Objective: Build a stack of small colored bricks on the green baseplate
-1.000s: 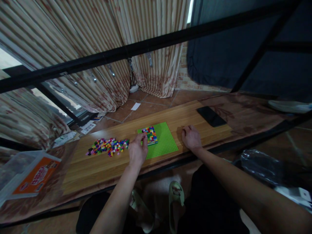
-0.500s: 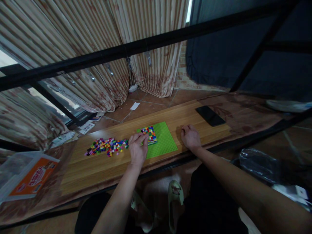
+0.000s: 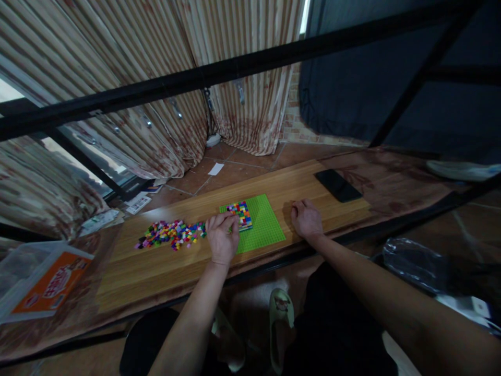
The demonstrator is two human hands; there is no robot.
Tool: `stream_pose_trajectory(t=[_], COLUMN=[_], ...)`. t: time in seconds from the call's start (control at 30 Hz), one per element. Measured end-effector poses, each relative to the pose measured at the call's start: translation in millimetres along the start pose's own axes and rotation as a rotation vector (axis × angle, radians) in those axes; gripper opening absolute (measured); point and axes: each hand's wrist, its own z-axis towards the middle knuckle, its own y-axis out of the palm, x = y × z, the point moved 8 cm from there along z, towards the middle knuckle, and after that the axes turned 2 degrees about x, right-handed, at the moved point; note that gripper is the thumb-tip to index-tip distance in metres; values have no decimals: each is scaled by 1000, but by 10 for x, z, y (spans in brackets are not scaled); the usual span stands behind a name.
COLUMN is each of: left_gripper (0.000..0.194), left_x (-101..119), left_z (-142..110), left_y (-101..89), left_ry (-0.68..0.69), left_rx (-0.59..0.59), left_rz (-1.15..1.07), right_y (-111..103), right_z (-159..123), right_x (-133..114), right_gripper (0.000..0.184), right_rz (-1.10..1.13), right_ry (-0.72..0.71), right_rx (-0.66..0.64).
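My left hand (image 3: 223, 239) is over the left side of a green studded baseplate (image 3: 266, 230), its thumb and fingers pinched together at the near left corner of a square block of multicoloured bricks (image 3: 243, 213). What sits between those fingertips, if anything, is too small to make out. The brick block stands on the baseplate, partly covered by the hand. To the right of the baseplate, my right hand (image 3: 307, 219) rests on the wooden board (image 3: 156, 282) with its fingers curled in, and no object shows in it. Loose small bricks (image 3: 172, 234) lie in a pile left of my left hand.
A black phone (image 3: 338, 185) lies at the board's right end. At the far left stands a clear plastic box (image 3: 47, 282) with an orange label. A dark metal bar (image 3: 242, 70) crosses above the board, with striped curtains (image 3: 242, 120) behind it.
The left hand has tipped slightly and its fingers are a little more curled at the brick block. My right hand stays in place on the board.
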Motion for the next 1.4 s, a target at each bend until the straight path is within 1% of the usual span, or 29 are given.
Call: stream_pose_trajectory(t=[0.17,0.33,0.53,0.67,0.73,0.8,0.83,0.9,1.0,1.07,1.13,1.23,1.4], left_gripper=[21,25,27,28,32,37,38,36,34,30,27,22,15], left_x=[119,181,236,282,248,127,27,-250,-748,-1040,-1235,-1332,-1336], left_z=[-32,-92,-114,-133,-190,-285,-342,-461,-595,-621,-594,-495,-395], left_y=[-18,17,52,-35,-97,-152,-177,-238,-331,-387,-408,-370,-273], left_ry=[128,191,192,162,119,50,7,-91,-230,-305,-347,-350,-411], left_rx=[-59,-90,-132,-131,-112,-95,-85,-54,-27,-24,-43,-87,-113], left_rz=[133,191,218,239,221,190,180,174,205,231,256,291,381], right_y=[0,-15,-13,-10,1,19,28,45,65,68,65,57,29], right_z=[3,-2,-4,-9,-14,-19,-21,-23,-23,-21,-20,-22,-26], right_x=[0,-13,-8,-12,-3,11,19,40,66,71,68,56,33], right_gripper=[29,29,28,30,30,29,29,28,28,28,28,28,29], right_rz=[11,23,2,-13,-16,-20,-22,-31,-48,-56,-60,-64,-48], right_ry=[9,-2,-3,-18,-25,-36,-41,-44,-46,-51,-62,-74,-77], right_rx=[-6,-6,-4,10,17,24,31,43,53,59,68,73,68])
